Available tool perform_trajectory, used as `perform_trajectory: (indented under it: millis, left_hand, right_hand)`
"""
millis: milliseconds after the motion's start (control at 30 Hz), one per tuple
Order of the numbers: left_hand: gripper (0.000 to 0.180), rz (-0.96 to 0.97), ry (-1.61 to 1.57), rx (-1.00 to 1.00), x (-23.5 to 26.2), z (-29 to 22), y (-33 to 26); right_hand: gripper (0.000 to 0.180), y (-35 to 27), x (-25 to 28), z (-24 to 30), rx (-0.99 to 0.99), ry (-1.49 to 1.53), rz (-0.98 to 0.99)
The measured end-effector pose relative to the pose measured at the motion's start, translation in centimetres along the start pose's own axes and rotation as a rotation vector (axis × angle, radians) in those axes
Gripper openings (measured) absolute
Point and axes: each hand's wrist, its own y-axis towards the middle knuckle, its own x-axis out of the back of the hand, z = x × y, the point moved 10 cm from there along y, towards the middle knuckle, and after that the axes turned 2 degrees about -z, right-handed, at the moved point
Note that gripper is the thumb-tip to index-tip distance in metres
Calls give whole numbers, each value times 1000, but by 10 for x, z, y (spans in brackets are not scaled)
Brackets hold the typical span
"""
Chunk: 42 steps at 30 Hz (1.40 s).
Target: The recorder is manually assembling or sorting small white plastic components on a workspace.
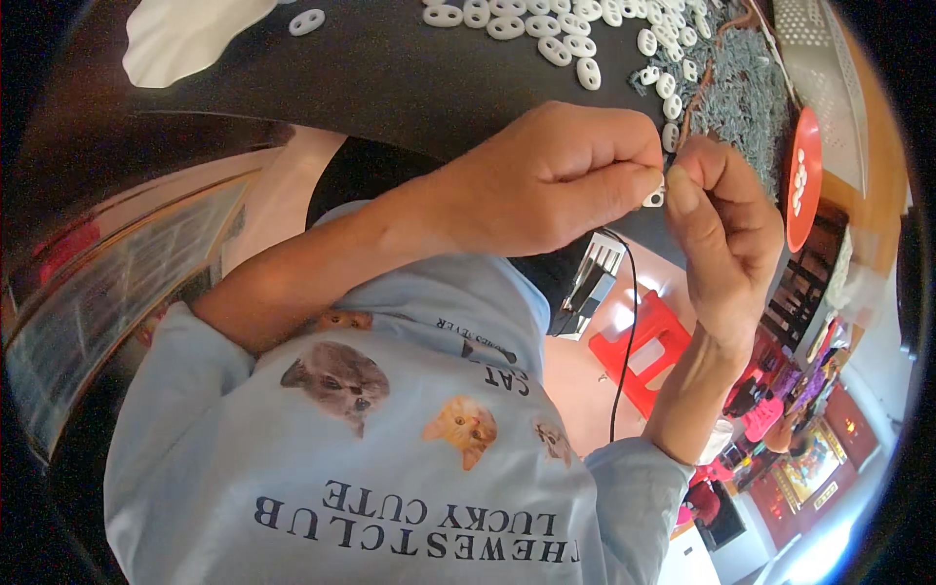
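My left hand (561,180) is closed in a pinch, thumb against the bent forefinger, just over the near edge of the dark table (361,97). Facing it, my right hand (726,229) also pinches with thumb and forefinger. Between the two sets of fingertips shows a small white two-holed plastic piece (654,197), partly covered by the fingers. Whatever else the right fingertips grip is hidden. Beyond the hands lie many white oval two-holed pieces (507,27), some in a short row leading toward my fingers. Beside them is a heap of short grey-blue cords (749,97).
A red dish (799,229) with small white bits stands right of the cords. At the far left lies a white wavy-edged tray (180,44), with a lone oval piece (307,22) near it. Below the table are a red stool (639,356) and a black cable (632,312).
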Motion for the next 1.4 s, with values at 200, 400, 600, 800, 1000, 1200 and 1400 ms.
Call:
perform_trajectory:
  millis: [200, 400, 600, 800, 1000, 1200, 1400]
  left_hand:
    - [17, -36, 54, -45, 5, -3, 1]
    - [20, -44, 97, -75, 6, -3, -1]
    - [20, -32, 152, -111, 6, -18, -4]
    - [20, -62, 59, -71, 16, -16, -9]
    - [19, -66, 66, -55, 16, -15, -16]
    - [15, -97, 146, -88, 18, -26, -24]
    - [16, -212, 195, -215, 42, -46, -28]
  right_hand:
    - [11, -5, -3, -9, -9, 76, -81]
    - [10, -12, -6, -12, 23, 83, -106]
    - [10, -14, 1, -3, -42, 80, -84]
    - [13, -6, -4, 6, -69, 87, 12]
    - [8, 2, -18, 17, 79, -54, 42]
    - [8, -6, -26, 27, 232, -52, 9]
    - [12, 20, -4, 19, -3, -286, -48]
